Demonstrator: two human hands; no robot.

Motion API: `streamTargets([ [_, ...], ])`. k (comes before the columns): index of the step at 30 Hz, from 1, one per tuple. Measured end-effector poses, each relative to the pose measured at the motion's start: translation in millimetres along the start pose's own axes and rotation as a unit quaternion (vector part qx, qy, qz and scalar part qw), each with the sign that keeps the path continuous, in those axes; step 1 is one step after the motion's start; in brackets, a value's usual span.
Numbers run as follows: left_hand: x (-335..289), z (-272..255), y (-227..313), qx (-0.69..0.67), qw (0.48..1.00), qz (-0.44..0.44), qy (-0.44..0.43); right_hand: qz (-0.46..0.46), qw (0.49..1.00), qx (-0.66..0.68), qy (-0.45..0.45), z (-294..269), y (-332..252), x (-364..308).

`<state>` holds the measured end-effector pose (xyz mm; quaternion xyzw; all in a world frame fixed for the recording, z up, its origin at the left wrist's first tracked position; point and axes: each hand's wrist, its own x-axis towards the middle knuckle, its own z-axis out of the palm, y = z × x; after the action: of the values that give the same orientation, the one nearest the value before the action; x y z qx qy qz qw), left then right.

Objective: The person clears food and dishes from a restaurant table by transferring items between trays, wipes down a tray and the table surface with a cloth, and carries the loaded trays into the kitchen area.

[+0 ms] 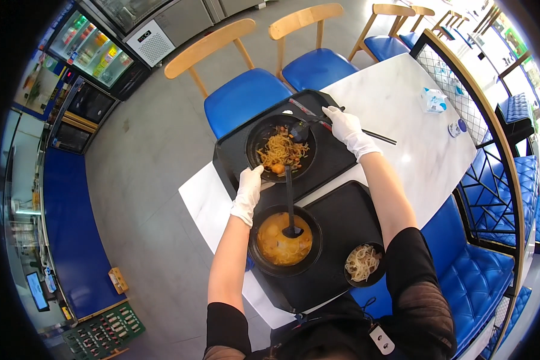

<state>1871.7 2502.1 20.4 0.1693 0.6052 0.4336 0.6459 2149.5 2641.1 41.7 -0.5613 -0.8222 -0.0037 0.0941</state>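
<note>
My left hand point(249, 187), in a white glove, is closed on the near left rim of a black bowl point(252, 144) of noodles with bits of food. The bowl sits on the far black tray point(234, 157). My right hand point(344, 127), also gloved, grips a black spoon point(300, 131); its head is at the right inside of that bowl. Chopsticks point(378, 137) lie under or beside this hand; whether it touches them I cannot tell. Nearer me, a second black spoon point(290, 204) leans from a black bowl point(255, 251) of orange soup, its handle reaching the noodle bowl's edge.
A small black bowl point(380, 277) with pale noodles stands on the near black tray point(336, 219). On the white table point(396, 90) at right are a tissue packet point(433, 100) and a small container point(457, 128). Blue chairs point(246, 99) line the far side; a metal-framed divider point(492, 144) bounds the right.
</note>
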Motion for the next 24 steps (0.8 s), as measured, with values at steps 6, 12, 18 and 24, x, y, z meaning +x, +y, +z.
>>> streamTargets([
  [6, 7.2, -14.1, -4.1, 0.046, 0.998, 0.014, -0.03, -0.004, 0.998, 0.036, -0.055, -5.6, -0.2, -12.3],
  [12, -11.3, -25.7, 10.4, 0.14, 0.989, 0.025, -0.049, -0.077, 0.993, 0.056, -0.063, -64.8, -12.3, -44.7],
  [18, -68.2, -79.8, -13.8, 0.262, 0.962, 0.073, 0.038, -0.205, 0.973, 0.026, -0.101, -105.6, -69.2, -89.5],
  [24, -144.5, -90.1, -56.7, 0.292, 0.956, -0.026, 0.019, -0.323, 0.937, 0.001, -0.131, -77.2, -111.9, -84.3],
])
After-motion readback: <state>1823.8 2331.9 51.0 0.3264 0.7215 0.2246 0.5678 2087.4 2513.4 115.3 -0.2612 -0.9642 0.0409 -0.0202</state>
